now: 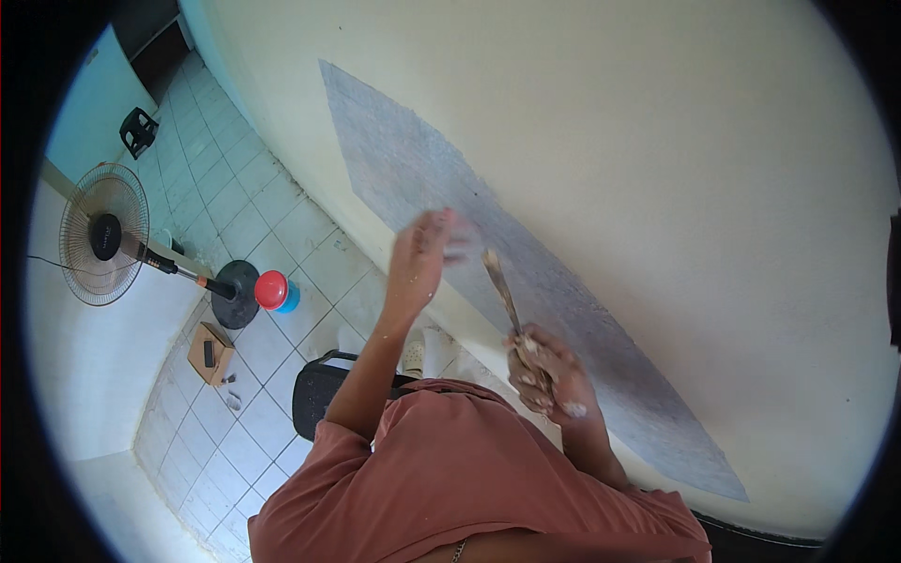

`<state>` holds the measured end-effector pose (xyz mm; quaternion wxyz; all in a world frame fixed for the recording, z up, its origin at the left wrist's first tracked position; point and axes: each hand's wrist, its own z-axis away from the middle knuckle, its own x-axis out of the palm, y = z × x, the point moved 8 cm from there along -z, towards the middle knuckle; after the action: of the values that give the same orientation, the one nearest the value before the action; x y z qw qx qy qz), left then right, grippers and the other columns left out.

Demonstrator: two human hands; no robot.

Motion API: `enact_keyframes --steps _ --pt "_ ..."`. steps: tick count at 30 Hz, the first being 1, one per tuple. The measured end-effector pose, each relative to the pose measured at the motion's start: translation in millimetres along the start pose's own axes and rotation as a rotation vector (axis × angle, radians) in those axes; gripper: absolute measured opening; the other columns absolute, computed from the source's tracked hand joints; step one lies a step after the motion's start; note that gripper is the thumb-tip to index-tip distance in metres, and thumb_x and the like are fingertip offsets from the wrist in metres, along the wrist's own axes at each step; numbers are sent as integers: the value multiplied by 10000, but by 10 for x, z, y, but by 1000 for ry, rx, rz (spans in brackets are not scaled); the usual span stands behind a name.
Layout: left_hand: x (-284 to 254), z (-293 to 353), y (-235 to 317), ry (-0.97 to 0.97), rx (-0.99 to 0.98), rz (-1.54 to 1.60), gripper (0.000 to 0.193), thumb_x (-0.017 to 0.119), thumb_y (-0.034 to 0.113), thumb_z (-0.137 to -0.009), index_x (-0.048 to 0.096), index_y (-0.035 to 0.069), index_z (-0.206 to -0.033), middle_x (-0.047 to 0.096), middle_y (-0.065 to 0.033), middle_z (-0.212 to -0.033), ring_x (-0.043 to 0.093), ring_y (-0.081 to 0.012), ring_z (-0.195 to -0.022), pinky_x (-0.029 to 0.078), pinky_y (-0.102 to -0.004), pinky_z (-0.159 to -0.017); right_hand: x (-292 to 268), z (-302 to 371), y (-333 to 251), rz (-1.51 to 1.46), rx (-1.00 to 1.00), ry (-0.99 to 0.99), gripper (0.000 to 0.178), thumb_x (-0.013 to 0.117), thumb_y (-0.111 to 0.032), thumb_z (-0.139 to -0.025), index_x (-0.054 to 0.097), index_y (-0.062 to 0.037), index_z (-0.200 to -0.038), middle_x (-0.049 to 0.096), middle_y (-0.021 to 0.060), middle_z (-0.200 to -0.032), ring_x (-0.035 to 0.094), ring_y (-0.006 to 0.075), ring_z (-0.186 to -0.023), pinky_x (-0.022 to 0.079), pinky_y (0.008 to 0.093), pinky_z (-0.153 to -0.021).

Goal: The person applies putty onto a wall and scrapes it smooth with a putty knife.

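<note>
My right hand is closed around the handle of a putty knife, its narrow blade pointing up and away from me. Whitish paste coats the blade's tip, and pale smears mark the fingers and wrist of this hand. To the left, my left hand is raised with its fingers apart, somewhat blurred, holding nothing that I can see. Small pale specks dot its wrist. Beyond both hands is a long grey patch on the cream wall; from this view I cannot tell whether either hand touches it.
On the tiled floor at left stand a pedestal fan and a blue tub with a red lid. A cardboard piece with a dark block lies nearer. A black chair is beside my left arm; a black stool stands farther off.
</note>
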<state>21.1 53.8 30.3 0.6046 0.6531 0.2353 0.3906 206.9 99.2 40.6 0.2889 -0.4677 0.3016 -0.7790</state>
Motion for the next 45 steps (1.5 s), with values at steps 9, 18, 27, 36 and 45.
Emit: enact_keyframes --steps 9,18,27,36,45 --pt "472 97 301 219 999 -602 503 354 228 -930 238 -37 -1342 190 -247 -1400 136 -385 -1318 91 -509 -1052 -480 537 -63 287 -161 97 165 517 -78 -844 494 -37 -1002 413 -18 -593 322 27 -382 243 177 -342" --pt "367 -27 460 128 1017 -584 565 440 221 -889 227 -32 -1347 173 -218 -1416 137 -401 -1313 120 -544 -1042 -630 677 -181 333 -227 89 173 507 -57 -834 492 -35 -1005 420 -8 -598 324 25 -393 253 170 -357" --pt "626 789 -68 -275 385 -425 411 508 164 -874 440 10 -1249 320 -207 -1361 350 -358 -1236 310 -427 -997 -633 461 -36 121 -97 104 163 455 -102 -874 484 -36 -1020 391 -10 -616 308 26 -388 242 158 -323" --pt "1106 1104 149 -198 537 -428 565 437 278 -908 242 -25 -1342 175 -205 -1421 174 -350 -1316 191 -416 -1053 -367 331 -26 -101 32 -15 214 395 -158 -887 458 -25 -1042 426 23 -610 316 53 -346 227 175 -257" --pt "1248 1174 127 -226 587 -363 660 374 318 -923 48 -32 -1377 23 -226 -1441 14 -369 -1337 91 -423 -1072 -369 383 -115 16 56 -35 263 369 -171 -901 446 -85 -1137 455 27 -652 307 50 -347 188 179 -263"
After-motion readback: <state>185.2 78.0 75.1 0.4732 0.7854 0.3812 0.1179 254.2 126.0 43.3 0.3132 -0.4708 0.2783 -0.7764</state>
